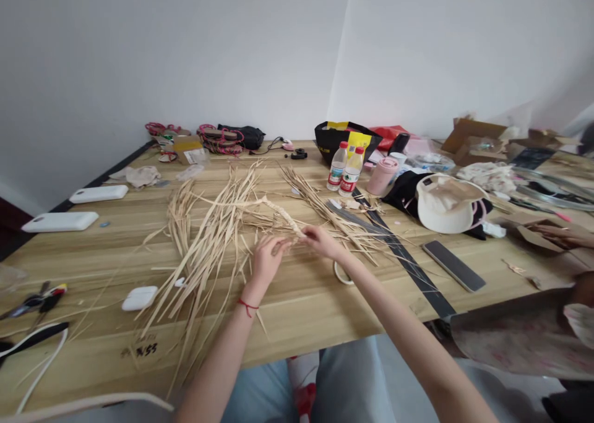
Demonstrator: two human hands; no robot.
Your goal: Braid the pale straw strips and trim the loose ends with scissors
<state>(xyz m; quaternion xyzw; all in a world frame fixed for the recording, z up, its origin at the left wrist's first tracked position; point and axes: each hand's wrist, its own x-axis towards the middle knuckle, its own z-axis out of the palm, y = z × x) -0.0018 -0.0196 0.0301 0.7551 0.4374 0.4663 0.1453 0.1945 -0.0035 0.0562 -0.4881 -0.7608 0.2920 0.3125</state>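
Straw braid (284,216): one, out over the middle of the bench (297,315), near end at the hands. Right hand (319,242): fingers pinched narrow on that end. Left hand (266,260): fingers curled just beside it; from where I stand, cannot tell whether they grip a strand. Loose straw (216,225): left, behind and right of the braid, too many strands to count. Counts: bottles (351,171), two, upright; white slabs (60,222), two, near the left edge; white case (139,298), phone (453,266), cap (448,205), pink cup (383,175), one each. White ring (336,274): one, partly hidden by the right forearm. Room: bare wood between hands and front edge; straw crowds the left side. Black strip (411,268) reaches the front edge, between ring and phone.
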